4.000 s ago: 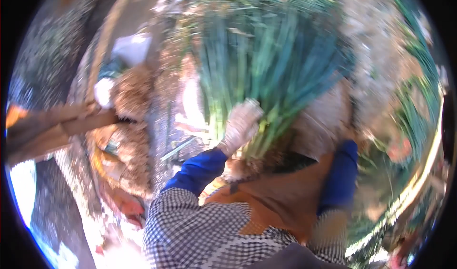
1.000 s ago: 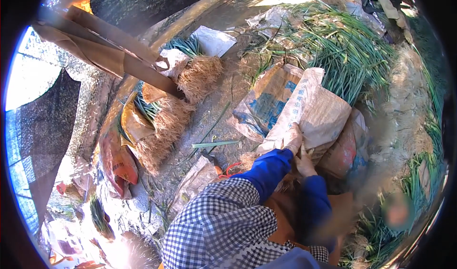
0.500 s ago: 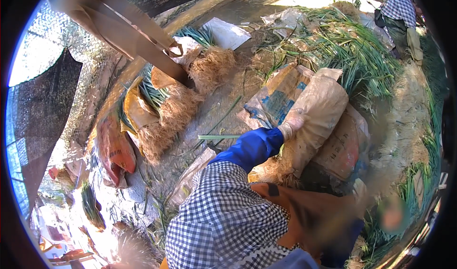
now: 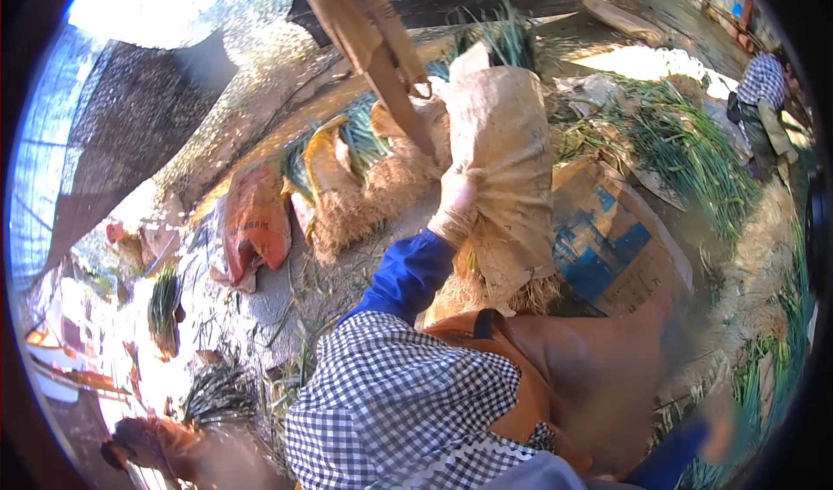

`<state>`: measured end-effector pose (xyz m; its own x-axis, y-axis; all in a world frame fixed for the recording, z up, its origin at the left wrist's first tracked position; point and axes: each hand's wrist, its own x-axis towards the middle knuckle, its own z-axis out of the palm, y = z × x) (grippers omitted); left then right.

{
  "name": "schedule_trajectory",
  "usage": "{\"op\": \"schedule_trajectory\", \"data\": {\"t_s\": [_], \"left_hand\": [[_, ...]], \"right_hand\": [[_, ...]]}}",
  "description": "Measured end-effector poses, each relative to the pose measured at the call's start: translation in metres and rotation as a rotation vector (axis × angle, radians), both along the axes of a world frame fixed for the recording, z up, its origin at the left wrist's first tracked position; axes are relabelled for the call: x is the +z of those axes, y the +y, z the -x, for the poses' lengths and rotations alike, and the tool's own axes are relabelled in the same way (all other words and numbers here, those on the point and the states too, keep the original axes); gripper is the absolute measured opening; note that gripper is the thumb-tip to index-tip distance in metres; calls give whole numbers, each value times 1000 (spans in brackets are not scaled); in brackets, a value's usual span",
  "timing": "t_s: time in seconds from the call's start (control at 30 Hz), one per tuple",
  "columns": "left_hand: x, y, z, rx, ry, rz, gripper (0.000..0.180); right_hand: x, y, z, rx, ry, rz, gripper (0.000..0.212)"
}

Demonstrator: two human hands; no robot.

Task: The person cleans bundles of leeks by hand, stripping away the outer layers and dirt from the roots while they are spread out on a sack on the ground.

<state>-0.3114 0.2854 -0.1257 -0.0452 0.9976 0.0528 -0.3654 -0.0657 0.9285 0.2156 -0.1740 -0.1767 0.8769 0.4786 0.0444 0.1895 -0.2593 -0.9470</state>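
My left hand [image 4: 458, 199], in a pale glove with a blue sleeve above it, is closed on the side of a tan sack-wrapped bundle [image 4: 505, 156]. The bundle stands nearly upright in front of me. Long green leaves [image 4: 503, 43] like green onions show beyond its top, and brown stringy roots [image 4: 525, 295] hang out below. Low on the right is my right hand [image 4: 718, 420], apart from the bundle; blur hides its fingers. A flattened tan sack with blue patches [image 4: 607, 243] lies right of the bundle.
Other wrapped bundles with roots [image 4: 347, 221] and a red-orange sack [image 4: 258, 221] line the left, beside a tan post [image 4: 386, 60]. Loose green plants [image 4: 677, 134] are heaped at far right. A co-worker in a checkered top [image 4: 762, 82] bends there.
My left hand has lifted the bundle up and to the left, from leaning over the sacks to nearly upright. The blue-patched sack is now more exposed. My view has shifted too.
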Motion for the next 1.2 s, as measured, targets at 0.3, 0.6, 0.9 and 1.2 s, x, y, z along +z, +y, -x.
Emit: {"op": "schedule_trajectory", "data": {"t_s": [0.3, 0.6, 0.9, 1.2], "left_hand": [[55, -7, 203, 265, -46, 136, 42], [48, 79, 372, 459, 64, 218, 20], [73, 208, 426, 451, 291, -54, 22], [-11, 407, 398, 530, 661, -7, 17]], "right_hand": [[9, 126, 56, 298, 13, -26, 33], [32, 165, 53, 152, -104, 297, 33], [43, 240, 44, 174, -162, 740, 33], [46, 260, 49, 210, -137, 1281, 35]]}}
